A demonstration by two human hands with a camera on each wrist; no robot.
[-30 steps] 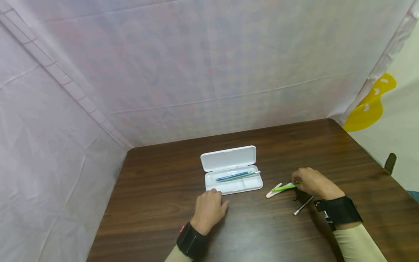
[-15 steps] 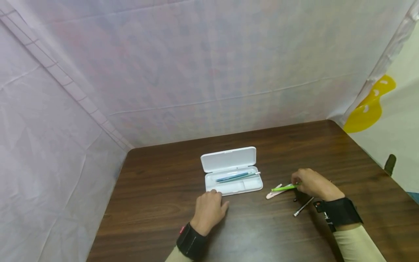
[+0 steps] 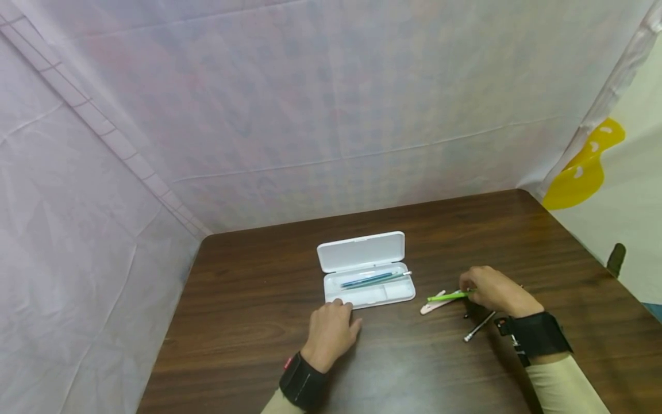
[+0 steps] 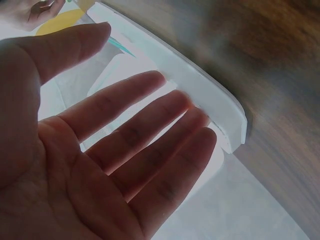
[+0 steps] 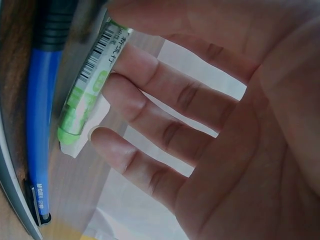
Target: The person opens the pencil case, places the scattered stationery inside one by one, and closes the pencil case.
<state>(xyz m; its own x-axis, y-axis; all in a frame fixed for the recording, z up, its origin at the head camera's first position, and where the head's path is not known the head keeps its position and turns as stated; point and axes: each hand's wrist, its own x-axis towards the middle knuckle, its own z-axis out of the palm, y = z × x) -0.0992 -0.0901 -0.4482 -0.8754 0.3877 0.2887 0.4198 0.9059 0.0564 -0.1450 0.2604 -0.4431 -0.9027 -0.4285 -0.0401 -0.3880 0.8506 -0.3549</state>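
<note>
Near the right of the table, my right hand pinches a green pen with a barcode label between thumb and fingertips. Under the pen's far end lies a pale pinkish-white object, its kind unclear. A blue pen with a dark grip lies by this hand, mostly hidden in the head view. Beside it is a slim silver-grey stick with a pale end. The fingers of my left hand are extended and touch the front edge of an open white pencil case.
Inside the case lie a blue pen and a slim pale-green stick whose white end overhangs the right rim. Its lid stands raised at the back. Behind the brown table hangs a pale curtain.
The green pen's far end has shifted slightly left over the pale object. Both hands stay in nearly the same place.
</note>
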